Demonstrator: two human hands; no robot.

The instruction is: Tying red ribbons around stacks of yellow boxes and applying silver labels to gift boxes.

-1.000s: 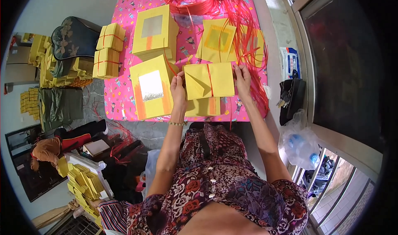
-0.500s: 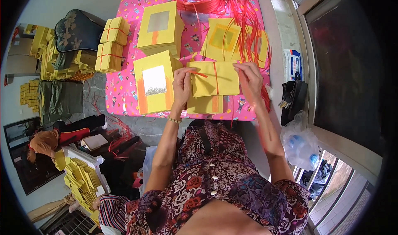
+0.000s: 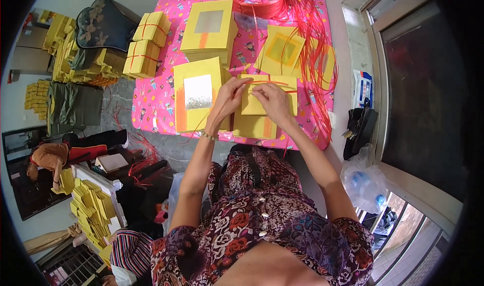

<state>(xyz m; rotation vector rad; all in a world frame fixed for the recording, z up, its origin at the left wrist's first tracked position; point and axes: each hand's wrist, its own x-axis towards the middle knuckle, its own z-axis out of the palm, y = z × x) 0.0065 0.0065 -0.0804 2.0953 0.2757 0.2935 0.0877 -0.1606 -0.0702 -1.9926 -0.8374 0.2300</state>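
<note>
A bundle of yellow paper sheets (image 3: 252, 107) lies before me on a lower yellow stack (image 3: 256, 128). A thin red strip (image 3: 277, 82) runs across the bundle. My left hand (image 3: 229, 98) is closed at the bundle's upper left corner, pinching the strip. My right hand (image 3: 275, 102) reaches over the bundle, its fingertips closed by the strip just right of the left ones; the exact pinch point is partly hidden. Left of the bundle stands a taller yellow stack (image 3: 182, 74) with a silver square (image 3: 198, 92) on its top sheet.
The pink patterned table (image 3: 159, 104) also bears another yellow stack (image 3: 209, 39), tied bundles (image 3: 142, 58), loose yellow sheets (image 3: 280, 49) and a red coil of strips (image 3: 254, 6) trailing down the right side. At left, a person (image 3: 50, 157) handles yellow sheets.
My right hand has moved left from the bundle's right corner to beside my left hand. The red strip now lies crosswise over the bundle. The view has shifted slightly.
</note>
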